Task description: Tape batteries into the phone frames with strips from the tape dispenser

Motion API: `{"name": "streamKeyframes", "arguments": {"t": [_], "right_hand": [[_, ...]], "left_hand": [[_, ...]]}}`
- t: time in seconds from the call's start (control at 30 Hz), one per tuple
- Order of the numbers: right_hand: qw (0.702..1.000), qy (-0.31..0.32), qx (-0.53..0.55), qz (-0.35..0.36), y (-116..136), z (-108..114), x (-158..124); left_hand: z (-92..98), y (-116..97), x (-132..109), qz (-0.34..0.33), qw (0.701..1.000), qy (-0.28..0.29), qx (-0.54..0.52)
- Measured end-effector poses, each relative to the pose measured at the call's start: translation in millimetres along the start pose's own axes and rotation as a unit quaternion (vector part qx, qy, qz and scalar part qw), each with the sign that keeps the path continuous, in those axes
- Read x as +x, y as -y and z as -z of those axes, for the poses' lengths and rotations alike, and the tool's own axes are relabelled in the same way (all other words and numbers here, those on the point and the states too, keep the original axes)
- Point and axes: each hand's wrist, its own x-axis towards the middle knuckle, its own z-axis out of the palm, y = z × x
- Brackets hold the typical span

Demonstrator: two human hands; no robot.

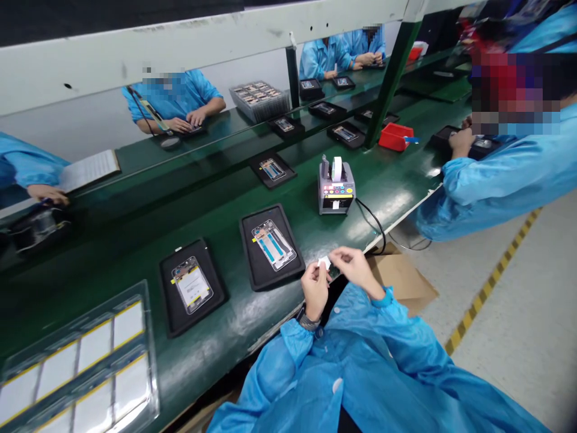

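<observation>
In the head view, I am pinching a small white tape strip (323, 262) with my left hand (315, 290) and right hand (354, 269), both hands closed on it just above the edge of the green surface (243, 319). It looks light, thin and floppy, perhaps tacky, so I am judging its edges the best place to hold. At 11 o'clock, a black tray (252, 264) is holding a phone frame (274, 245); at 12 o'clock, a tape dispenser (336, 185) is standing.

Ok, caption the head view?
Left hand and right hand pinch a white strip beside a phone frame on a black tray.
</observation>
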Motion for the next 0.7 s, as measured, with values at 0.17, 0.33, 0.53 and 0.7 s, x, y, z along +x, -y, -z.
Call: {"name": "streamKeyframes", "arguments": {"t": [0.17,0.33,0.53,0.7], "right_hand": [[0.981,-0.093,0.154,-0.076,19,1,80],[0.961,-0.116,0.226,-0.109,20,-10,111],[0.946,-0.134,0.269,-0.121,10,-12,116],[0.951,-0.131,0.265,-0.093,12,-17,104]], "left_hand": [[-1.1,4,0,-0.003,1.000,-0.007,0.016],[-1.3,6,0,-0.008,1.000,-0.010,0.022],[-0.8,4,-1,-0.005,1.000,-0.005,0.025],[-0.1,5,0,-0.015,0.999,-0.002,0.029]]}}
